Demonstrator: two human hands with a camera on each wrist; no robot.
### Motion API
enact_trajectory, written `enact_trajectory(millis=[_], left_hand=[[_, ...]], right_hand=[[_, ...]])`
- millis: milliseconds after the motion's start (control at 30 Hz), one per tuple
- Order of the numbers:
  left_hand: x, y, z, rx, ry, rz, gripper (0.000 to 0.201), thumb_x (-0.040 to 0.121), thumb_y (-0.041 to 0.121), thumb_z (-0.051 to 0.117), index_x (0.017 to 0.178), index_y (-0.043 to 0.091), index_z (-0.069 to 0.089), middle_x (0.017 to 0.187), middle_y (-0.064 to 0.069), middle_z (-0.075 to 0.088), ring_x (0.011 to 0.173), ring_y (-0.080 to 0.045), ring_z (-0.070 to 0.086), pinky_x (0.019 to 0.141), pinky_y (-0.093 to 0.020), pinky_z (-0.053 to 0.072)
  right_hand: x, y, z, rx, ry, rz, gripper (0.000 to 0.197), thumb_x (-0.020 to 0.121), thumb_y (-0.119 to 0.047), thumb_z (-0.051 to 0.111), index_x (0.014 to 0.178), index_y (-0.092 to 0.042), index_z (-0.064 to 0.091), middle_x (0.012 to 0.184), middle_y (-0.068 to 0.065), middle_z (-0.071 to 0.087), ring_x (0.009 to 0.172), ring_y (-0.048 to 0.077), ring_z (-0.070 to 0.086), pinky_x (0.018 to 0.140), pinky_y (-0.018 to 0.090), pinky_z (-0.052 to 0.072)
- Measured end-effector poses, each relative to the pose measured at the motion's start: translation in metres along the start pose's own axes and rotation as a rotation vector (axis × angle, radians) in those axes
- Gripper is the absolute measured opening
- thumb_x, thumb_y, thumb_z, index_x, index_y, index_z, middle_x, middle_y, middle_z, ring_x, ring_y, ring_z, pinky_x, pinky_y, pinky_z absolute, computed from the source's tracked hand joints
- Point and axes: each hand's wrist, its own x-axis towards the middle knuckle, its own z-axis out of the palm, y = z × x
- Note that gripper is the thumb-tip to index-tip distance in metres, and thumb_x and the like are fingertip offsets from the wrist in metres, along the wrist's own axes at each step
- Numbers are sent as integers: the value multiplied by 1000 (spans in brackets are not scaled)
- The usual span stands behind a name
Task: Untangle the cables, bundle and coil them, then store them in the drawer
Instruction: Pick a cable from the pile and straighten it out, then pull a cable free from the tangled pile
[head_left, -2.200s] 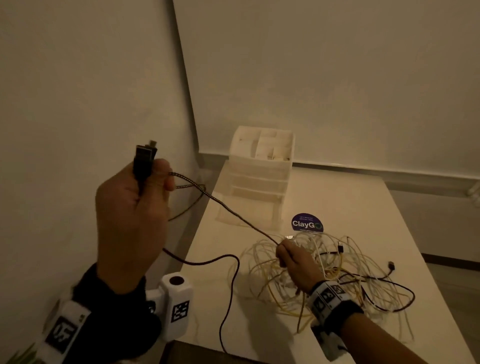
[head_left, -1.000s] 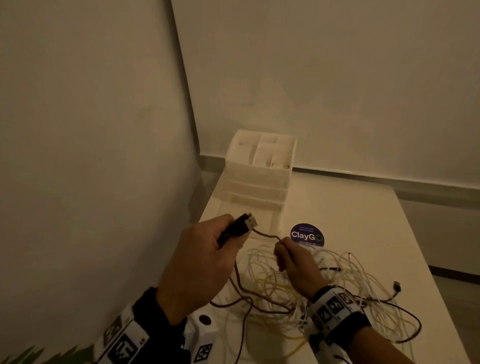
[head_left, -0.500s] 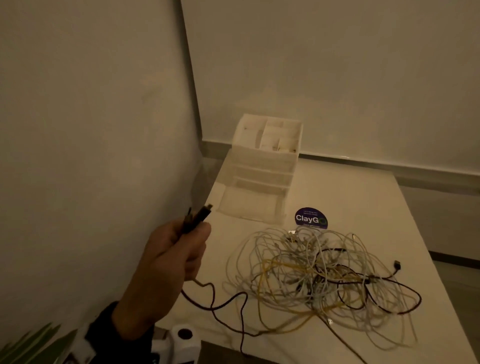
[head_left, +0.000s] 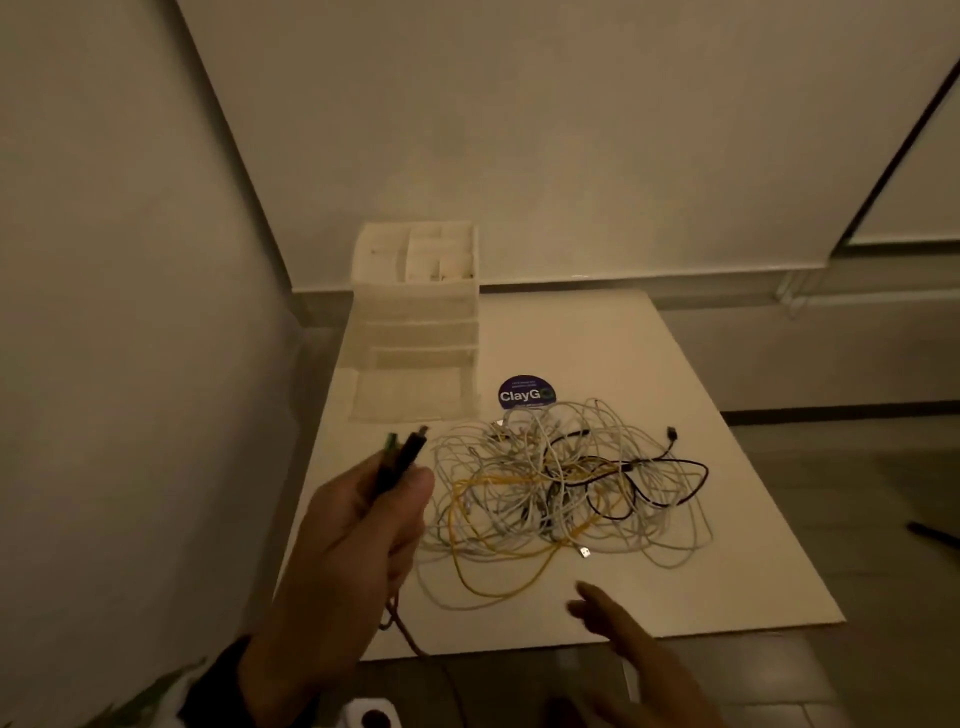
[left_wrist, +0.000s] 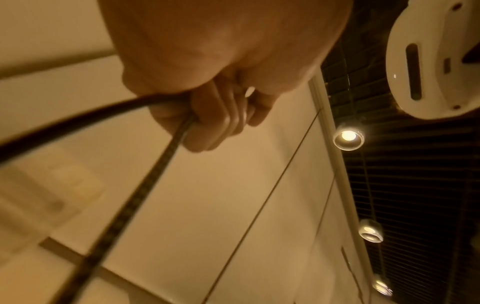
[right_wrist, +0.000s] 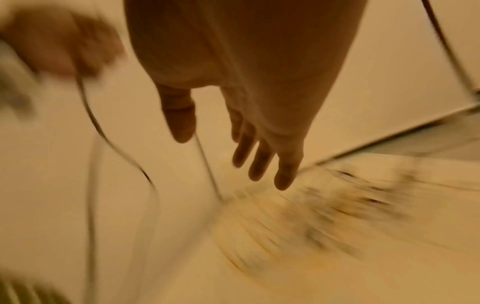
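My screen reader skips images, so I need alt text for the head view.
A left hand grips the plugs of a dark cable above a white table, beside a tangle of white, yellow and black cables. The open right hand reaches in; a drawer unit stands behind.

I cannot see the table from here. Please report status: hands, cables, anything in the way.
Left hand grips dark braided cable, both plug ends up. Right hand open, empty, near table edge. Cable tangle still knotted before drawer unit.

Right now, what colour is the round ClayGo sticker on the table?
Dark blue or purple with white lettering; the ClayGo sticker shows best in the head view, beside the drawer unit.
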Motion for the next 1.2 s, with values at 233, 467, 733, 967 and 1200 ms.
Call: enact_trajectory(millis=[233,467,733,967,1200], left_hand=[[-6,-7,31,-276,-87,21,27,72,39,59,61,18,43,53,3,26,41,-6,18,38,-18,14],[7,-9,14,-178,-53,157,51,78,71,55,63,22,49,54,4,36,43,-12,33,42,-24,35],[33,-16,36,-109,-112,109,63,77,70,55,65,10,41,52,8,33,42,-9,23,40,-20,24],[54,-28,49,-149,2,79,56,73,69,63,62,17,44,52,6,31,40,-7,21,39,-16,24],[72,-37,61,-83,69,8,57,71,71,64,60,18,45,49,8,29,41,-9,18,40,-17,22]], right_hand=[[19,-93,69,6,-244,-328,27,98,-33,50,121,-24,57,109,6,68,102,20,65,91,42,50],[24,-28,73,-94,-135,-306,35,95,-53,36,84,-22,48,68,-17,55,65,-2,50,67,24,38],[27,-5,29,-66,-108,-264,16,96,-44,46,102,-39,60,87,-11,67,83,9,64,76,24,48],[101,31,-72,-455,199,-85,23,96,-15,49,112,-29,59,92,-10,68,83,0,63,77,21,50],[209,54,-141,-910,309,2,30,96,-12,44,115,-16,66,108,5,59,99,26,59,83,35,49]])
